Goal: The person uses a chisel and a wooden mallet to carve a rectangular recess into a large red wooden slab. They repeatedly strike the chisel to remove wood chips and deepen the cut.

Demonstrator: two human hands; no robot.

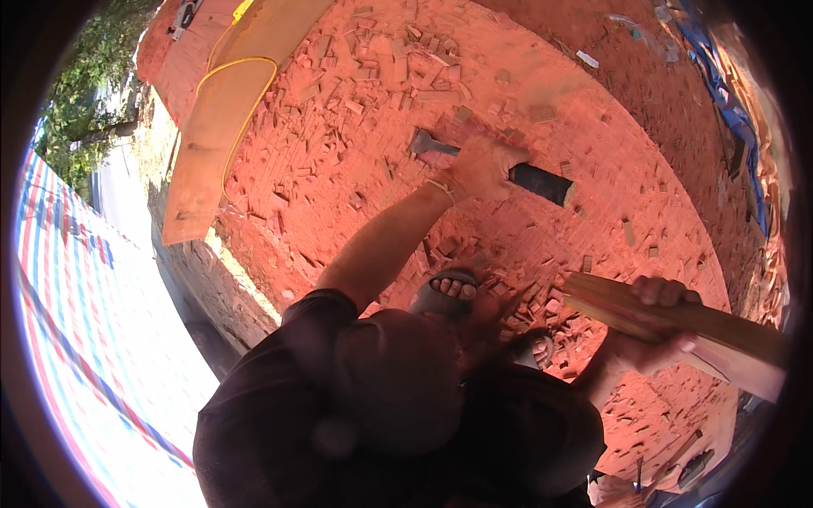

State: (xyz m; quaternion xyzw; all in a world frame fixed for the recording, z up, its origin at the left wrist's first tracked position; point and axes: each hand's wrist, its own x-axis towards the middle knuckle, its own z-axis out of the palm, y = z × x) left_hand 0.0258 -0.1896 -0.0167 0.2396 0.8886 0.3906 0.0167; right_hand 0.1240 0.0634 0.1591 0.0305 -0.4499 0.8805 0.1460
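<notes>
My left hand (489, 168) reaches down over the chip-strewn ground, its fingers closed round a black-handled tool (542, 183). A thick black grip with a pale end sticks out on one side of the fist. On the other side shows a narrow shaft with a flared, dark metal end; its exact kind is unclear. At the right, my right hand (652, 339) is wrapped round a squared wooden beam (720, 332), thumb and fingers on opposite sides. The beam slants from near my feet toward the right rim.
Reddish wood chips (406, 63) cover the ground. A long board (207, 161) with a yellow cord (275, 72) lies at the left. My sandalled feet (453, 288) are close below the tool. Striped sheeting (93, 339) spreads at the far left; a blue tarp (728, 102) lies far right.
</notes>
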